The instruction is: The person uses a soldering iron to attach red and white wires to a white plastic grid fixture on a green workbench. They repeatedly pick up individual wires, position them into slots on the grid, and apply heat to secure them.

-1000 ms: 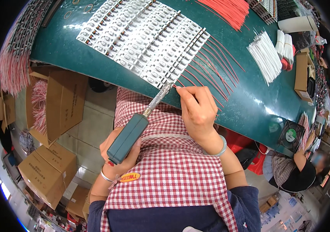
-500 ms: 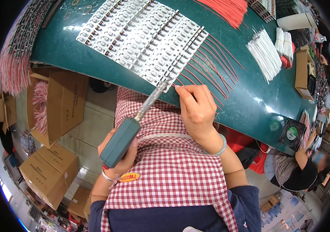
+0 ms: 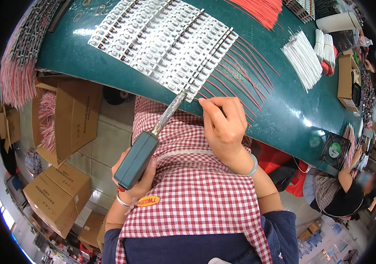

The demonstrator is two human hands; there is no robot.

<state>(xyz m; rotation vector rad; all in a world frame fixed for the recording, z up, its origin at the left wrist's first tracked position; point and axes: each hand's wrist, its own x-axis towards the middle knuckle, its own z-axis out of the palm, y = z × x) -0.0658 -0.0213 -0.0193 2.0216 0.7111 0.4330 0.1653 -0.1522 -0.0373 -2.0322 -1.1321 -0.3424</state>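
Observation:
My left hand (image 3: 147, 178) is wrapped round the dark green handle of a soldering iron (image 3: 137, 157). The iron's metal barrel slants up and right, its tip over the near corner of a white sheet of small circuit boards (image 3: 166, 48); I cannot tell whether it touches. Beside that corner my right hand (image 3: 226, 125) pinches a thin red wire (image 3: 198, 99), mostly hidden by the fingers. Several more red wires (image 3: 249, 72) fan out to the right from the sheet's right edge.
The green table (image 3: 280, 119) carries a bundle of white wires (image 3: 302, 61), a pile of red wires (image 3: 263, 11) and a small fan (image 3: 334, 149). Cardboard boxes (image 3: 80, 110) stand at the left, below the table edge. A co-worker (image 3: 337, 193) is at the right.
The iron's tip has shifted slightly left along the sheet's near corner. My right hand keeps its pinch in nearly the same place.

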